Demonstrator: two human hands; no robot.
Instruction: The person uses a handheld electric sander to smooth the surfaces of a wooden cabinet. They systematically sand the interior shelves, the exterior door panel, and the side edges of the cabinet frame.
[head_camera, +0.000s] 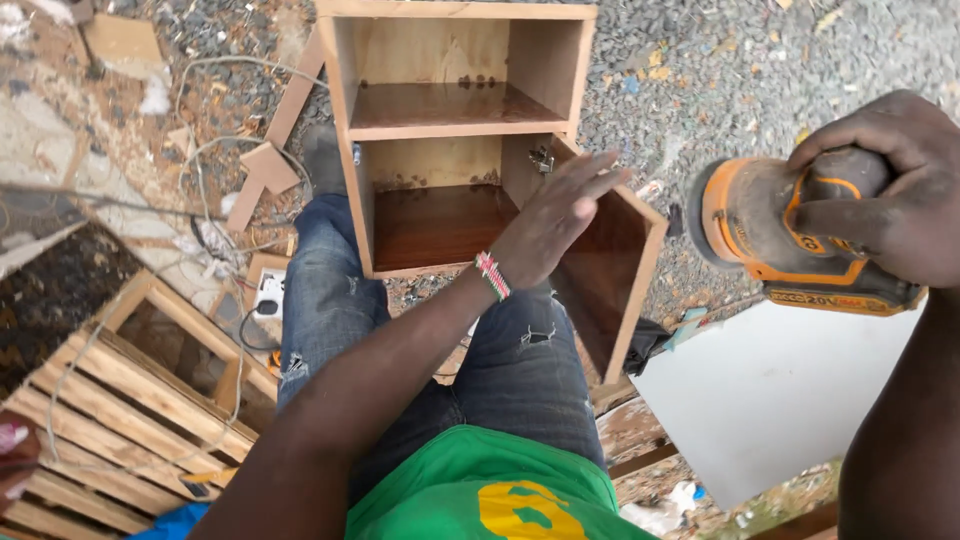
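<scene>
A person's right hand (885, 185) grips an orange and black cordless sander (790, 235), held up in the air at the right, well apart from the woodwork. The left hand (555, 215) is open with fingers straight and flat, resting on the top edge of a small cabinet door (610, 285) – a beaded bracelet (491, 275) circles the wrist. The door hangs open on a brown wooden cabinet (450, 130) with two shelves, standing on gravel just beyond the person's jeans-clad knees. A white board (770, 390) lies near right; a slatted wooden pallet (130, 400) lies near left – loose cables run across it
</scene>
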